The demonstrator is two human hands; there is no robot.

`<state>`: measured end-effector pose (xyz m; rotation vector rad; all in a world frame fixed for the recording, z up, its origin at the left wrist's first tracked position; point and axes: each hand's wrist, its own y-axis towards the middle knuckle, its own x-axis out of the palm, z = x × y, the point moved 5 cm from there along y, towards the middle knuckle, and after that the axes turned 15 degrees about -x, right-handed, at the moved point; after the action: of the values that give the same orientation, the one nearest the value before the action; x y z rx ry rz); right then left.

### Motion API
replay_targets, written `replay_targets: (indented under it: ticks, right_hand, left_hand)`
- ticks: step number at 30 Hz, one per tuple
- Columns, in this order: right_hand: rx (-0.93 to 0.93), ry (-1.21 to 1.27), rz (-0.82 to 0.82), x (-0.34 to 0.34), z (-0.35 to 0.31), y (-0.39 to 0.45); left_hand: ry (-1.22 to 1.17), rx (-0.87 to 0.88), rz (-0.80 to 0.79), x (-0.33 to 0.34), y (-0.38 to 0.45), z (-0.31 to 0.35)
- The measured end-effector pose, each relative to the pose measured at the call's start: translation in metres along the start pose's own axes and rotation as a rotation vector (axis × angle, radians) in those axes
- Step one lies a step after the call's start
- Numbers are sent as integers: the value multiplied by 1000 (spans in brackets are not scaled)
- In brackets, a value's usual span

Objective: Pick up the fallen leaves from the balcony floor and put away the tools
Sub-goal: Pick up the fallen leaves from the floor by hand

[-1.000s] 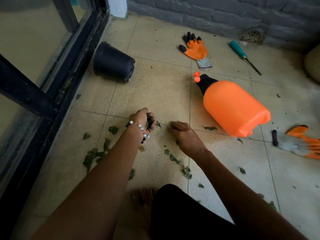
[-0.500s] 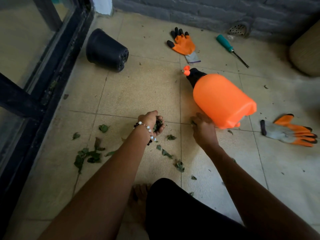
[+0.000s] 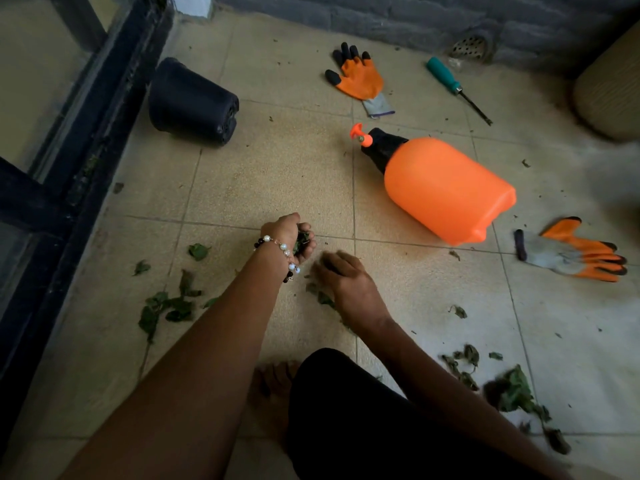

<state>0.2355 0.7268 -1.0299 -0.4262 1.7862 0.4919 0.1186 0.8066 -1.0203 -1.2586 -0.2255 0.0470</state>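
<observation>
My left hand [image 3: 291, 237], with a bead bracelet on the wrist, is cupped and closed around a clump of green leaves. My right hand [image 3: 341, 277] lies palm down on the tile just beside it, fingers curled over small leaves [image 3: 320, 296]; what it holds is hidden. More fallen leaves lie at the left [image 3: 166, 306] and at the lower right [image 3: 512, 393]. An orange spray bottle [image 3: 446, 188] lies on its side beyond my hands. Two orange gloves, one far [image 3: 358, 77] and one right [image 3: 575, 254], and a green-handled screwdriver [image 3: 450, 81] lie on the floor.
A black plastic pot [image 3: 194, 102] lies tipped over near the dark sliding-door frame [image 3: 52, 202] at the left. A grey brick wall with a floor drain [image 3: 469, 46] runs along the back. A tan woven container [image 3: 613, 84] stands at the far right. My bare foot [image 3: 273, 386] is under me.
My right hand has come back from beside the spray bottle to the tile close to my left hand. The left hand stays closed on its leaves. The view tilted down, showing more leaves at lower right.
</observation>
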Motion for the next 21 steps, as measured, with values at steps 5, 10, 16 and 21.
replay_targets:
  ticks: [5,10,16,21]
  right_hand:
    - [23,104,160,-27,13,14]
    - [497,1109,372,-44,24,48]
    - [-47,518,1,-63,-31,107]
    - [32,875,123,-74,-22,112]
  left_hand:
    - [-8,-1,21,-12,3,-2]
    - [-12,-5,47,-29,6,1]
    - [-220,-81,-153,-34,-11,10]
    - [-371,-46,-132,-61,-12,22]
